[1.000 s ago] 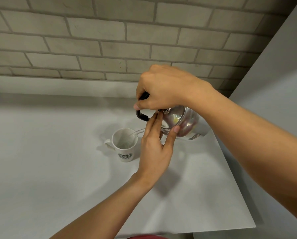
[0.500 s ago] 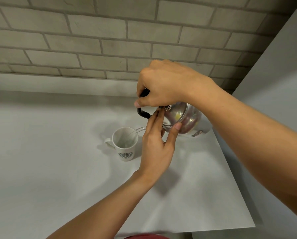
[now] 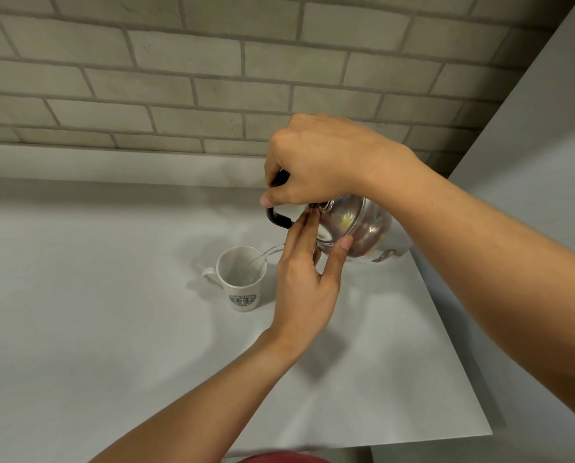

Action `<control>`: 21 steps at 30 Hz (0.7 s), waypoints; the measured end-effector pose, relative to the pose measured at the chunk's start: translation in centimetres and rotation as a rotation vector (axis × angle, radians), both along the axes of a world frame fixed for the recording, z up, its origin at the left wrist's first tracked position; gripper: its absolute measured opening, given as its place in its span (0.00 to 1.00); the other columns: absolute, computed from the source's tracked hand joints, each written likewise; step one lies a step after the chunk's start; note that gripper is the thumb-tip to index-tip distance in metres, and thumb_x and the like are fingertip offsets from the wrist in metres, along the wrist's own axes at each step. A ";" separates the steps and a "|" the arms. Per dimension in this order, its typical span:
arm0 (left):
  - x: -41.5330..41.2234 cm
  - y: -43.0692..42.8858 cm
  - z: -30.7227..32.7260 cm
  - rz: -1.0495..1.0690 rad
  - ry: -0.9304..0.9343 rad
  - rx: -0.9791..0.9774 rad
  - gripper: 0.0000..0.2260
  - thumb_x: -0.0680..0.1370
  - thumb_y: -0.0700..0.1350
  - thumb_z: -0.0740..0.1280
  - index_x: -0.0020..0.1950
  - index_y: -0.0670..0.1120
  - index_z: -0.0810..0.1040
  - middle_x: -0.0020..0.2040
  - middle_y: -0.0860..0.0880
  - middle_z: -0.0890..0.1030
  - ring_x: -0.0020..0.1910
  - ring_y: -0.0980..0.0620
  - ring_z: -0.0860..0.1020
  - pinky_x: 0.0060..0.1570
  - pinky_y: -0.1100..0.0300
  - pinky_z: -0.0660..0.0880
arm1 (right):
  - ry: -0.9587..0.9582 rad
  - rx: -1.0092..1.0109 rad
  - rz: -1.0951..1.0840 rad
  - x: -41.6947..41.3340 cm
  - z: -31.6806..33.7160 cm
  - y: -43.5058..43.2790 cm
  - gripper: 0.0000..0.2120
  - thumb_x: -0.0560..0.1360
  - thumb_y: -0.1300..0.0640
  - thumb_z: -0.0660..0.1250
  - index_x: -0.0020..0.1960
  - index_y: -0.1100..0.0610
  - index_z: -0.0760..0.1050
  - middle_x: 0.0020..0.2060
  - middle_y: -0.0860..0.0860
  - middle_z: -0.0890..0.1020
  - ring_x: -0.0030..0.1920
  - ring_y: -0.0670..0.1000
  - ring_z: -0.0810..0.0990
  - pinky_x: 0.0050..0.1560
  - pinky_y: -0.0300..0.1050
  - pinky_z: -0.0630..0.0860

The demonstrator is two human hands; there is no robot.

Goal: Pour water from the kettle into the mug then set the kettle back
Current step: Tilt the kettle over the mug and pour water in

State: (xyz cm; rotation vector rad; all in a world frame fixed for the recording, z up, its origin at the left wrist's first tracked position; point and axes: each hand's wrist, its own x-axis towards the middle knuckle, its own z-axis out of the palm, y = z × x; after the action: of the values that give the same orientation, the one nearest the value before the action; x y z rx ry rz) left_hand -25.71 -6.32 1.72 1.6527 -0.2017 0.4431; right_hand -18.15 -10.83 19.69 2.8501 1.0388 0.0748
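A shiny steel kettle (image 3: 356, 228) with a black handle hangs tilted to the left above the white counter (image 3: 112, 329). My right hand (image 3: 316, 162) grips the handle from above. My left hand (image 3: 307, 282) rests its fingertips on the kettle's lid and its thumb on the body, hiding the spout. A thin stream of water (image 3: 266, 254) runs from behind my left hand into a white mug (image 3: 242, 282) with a green round logo. The mug stands upright on the counter, its handle pointing left.
A grey brick wall (image 3: 212, 78) rises behind the counter. A grey panel (image 3: 529, 162) closes the right side. The counter's right edge (image 3: 453, 345) and front edge lie near my arms.
The kettle has tipped a little further and sits slightly higher. Both hands keep their hold and the water keeps running into the mug.
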 end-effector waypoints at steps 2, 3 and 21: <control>0.0 0.0 0.1 -0.001 -0.002 -0.001 0.25 0.82 0.53 0.68 0.77 0.44 0.71 0.73 0.51 0.74 0.73 0.62 0.70 0.66 0.54 0.77 | 0.002 0.001 0.001 0.0 0.0 0.0 0.15 0.75 0.38 0.71 0.45 0.49 0.87 0.31 0.44 0.78 0.39 0.54 0.79 0.31 0.43 0.67; -0.1 0.0 0.1 0.000 -0.003 0.000 0.25 0.82 0.53 0.68 0.77 0.44 0.71 0.73 0.51 0.74 0.73 0.62 0.70 0.66 0.55 0.78 | 0.003 0.000 0.001 0.0 0.0 0.0 0.15 0.76 0.38 0.71 0.45 0.49 0.87 0.32 0.45 0.79 0.39 0.54 0.80 0.31 0.43 0.67; -0.2 0.2 0.2 0.002 0.003 0.006 0.25 0.82 0.52 0.68 0.77 0.44 0.70 0.73 0.52 0.73 0.72 0.66 0.70 0.66 0.62 0.76 | -0.008 -0.003 -0.004 -0.2 0.0 0.3 0.16 0.76 0.37 0.71 0.47 0.49 0.87 0.32 0.44 0.77 0.40 0.55 0.80 0.31 0.42 0.65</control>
State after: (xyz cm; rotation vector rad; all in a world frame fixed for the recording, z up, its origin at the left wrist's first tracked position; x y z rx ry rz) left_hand -25.89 -6.14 1.88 1.6593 -0.1993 0.4425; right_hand -18.39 -10.51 19.70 2.8471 1.0308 0.0849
